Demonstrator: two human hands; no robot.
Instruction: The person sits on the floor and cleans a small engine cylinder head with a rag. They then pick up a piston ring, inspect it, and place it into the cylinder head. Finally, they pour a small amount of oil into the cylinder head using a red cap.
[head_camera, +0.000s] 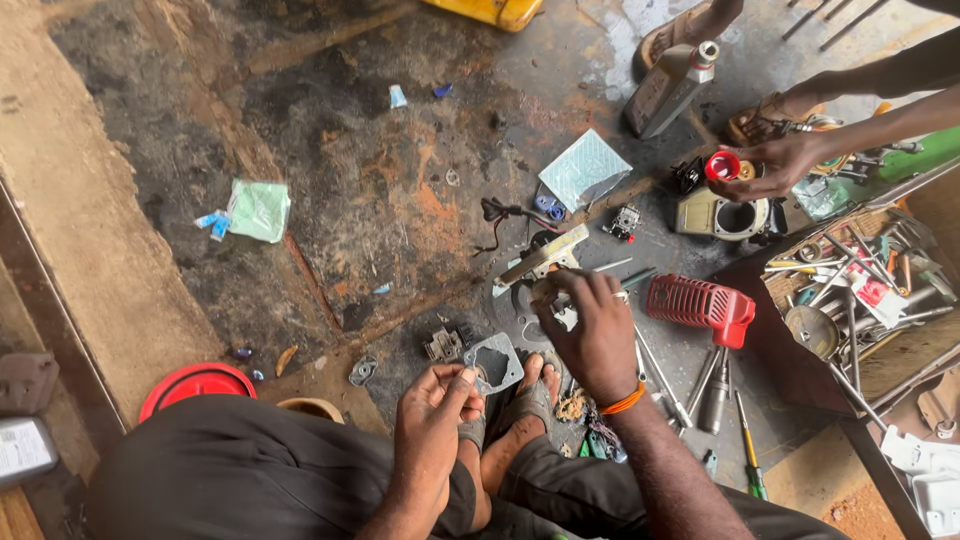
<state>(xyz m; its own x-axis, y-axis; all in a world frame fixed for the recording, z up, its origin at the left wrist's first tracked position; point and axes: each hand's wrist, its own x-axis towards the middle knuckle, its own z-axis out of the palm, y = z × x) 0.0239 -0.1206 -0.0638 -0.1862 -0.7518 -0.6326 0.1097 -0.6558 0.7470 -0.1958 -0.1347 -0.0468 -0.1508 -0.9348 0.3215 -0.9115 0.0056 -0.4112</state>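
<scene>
The left hand (432, 405) pinches a flat grey gasket plate (494, 361) by its lower edge, thumb and fingertips closed on it, so the plate sticks up and away from the hand, just above the person's bare feet (520, 415). The plate has a large opening in its middle and small holes at the corners.

Just to the right and a little farther out, the right hand (590, 330), with an orange band (624, 401) at its wrist, lies curled knuckles-up over small metal parts on the ground; its fingers are bent around something, but what they hold cannot be told. Beyond its fingertips lies a pale metal bar (543, 256), tilted.

Right of the right hand sits a red ribbed plastic cover (700, 306), with screwdrivers and sockets (712, 395) lying below it. Farther right stands an open tray of tools (858, 290).

Well beyond the right hand, another person's hand (775, 165) grips a red cap (722, 166) above a beige engine housing (715, 215), with a grey oil bottle (670, 88) lying farther out.

Left of the left hand, a red round lid (196, 383) lies by the person's knee, and a green plastic bag (258, 209) lies well apart on the stained floor (380, 170).
</scene>
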